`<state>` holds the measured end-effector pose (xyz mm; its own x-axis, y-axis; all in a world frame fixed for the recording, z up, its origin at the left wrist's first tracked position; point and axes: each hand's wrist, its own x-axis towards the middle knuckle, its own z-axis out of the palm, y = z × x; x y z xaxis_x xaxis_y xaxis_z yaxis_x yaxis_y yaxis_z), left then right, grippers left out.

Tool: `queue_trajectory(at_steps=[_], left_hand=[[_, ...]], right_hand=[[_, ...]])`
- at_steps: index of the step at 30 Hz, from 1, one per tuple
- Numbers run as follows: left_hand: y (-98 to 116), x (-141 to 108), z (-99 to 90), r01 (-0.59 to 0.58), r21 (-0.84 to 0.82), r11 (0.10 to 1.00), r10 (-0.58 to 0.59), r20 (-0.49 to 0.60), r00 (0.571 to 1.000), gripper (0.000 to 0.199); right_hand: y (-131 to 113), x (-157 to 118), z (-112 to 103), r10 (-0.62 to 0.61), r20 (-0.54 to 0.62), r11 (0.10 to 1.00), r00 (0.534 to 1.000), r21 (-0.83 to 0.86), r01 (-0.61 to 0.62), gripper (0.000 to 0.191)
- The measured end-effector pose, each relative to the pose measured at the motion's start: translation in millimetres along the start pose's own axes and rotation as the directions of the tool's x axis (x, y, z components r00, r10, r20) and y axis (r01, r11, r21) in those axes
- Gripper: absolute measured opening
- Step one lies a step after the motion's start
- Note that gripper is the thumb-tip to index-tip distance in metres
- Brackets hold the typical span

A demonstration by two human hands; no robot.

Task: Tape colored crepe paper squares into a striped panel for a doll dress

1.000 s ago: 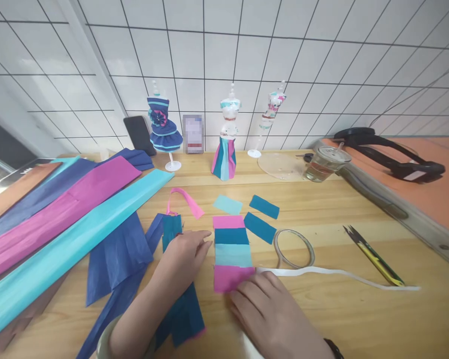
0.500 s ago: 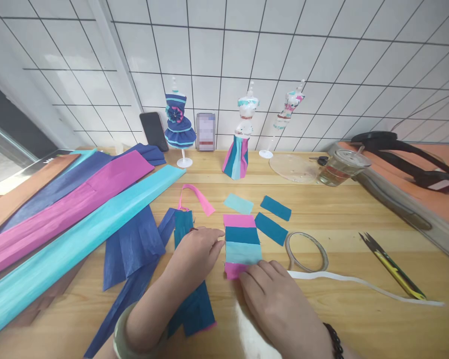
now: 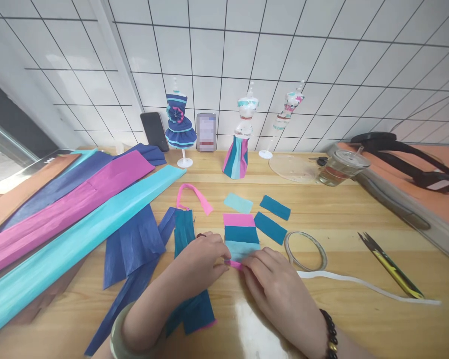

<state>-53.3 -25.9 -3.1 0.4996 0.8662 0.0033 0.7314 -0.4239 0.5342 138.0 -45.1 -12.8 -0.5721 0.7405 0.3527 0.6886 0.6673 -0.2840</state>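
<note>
A striped crepe paper panel (image 3: 241, 234) in pink, teal and light blue lies flat on the table in front of me. My left hand (image 3: 205, 257) pinches the left end of its near pink edge. At the right end of that edge, my right hand (image 3: 267, 271) has its fingers closed on the paper, partly covering it. Only a narrow band of the near pink strip shows between the hands. Beyond the panel are a light blue paper piece (image 3: 238, 203) and two teal pieces (image 3: 275, 207). A length of teal crepe paper (image 3: 184, 229) runs under my left forearm.
To the right are a tape roll (image 3: 324, 254), a white strip (image 3: 359, 281) and yellow-black scissors (image 3: 394, 271). Long crepe paper sheets (image 3: 97, 217) spread across the left. Along the wall stand dress forms (image 3: 246, 117), two phones (image 3: 205, 132) and a lidded cup (image 3: 338, 169).
My left hand has moved from the panel's upper left side down to its near edge. My right hand has shifted slightly up and right, and less of the near pink strip shows.
</note>
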Motion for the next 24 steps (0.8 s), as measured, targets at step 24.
queue_trajectory(at_steps=[24], left_hand=[[8.2, 1.2, -10.4, 0.049, -0.248, 0.967, -0.086, -0.142, 0.986, 0.024]], right_hand=[[8.7, 3.7, 0.3, 0.14, -0.054, 0.989, 0.989, 0.045, -0.138, 0.021]])
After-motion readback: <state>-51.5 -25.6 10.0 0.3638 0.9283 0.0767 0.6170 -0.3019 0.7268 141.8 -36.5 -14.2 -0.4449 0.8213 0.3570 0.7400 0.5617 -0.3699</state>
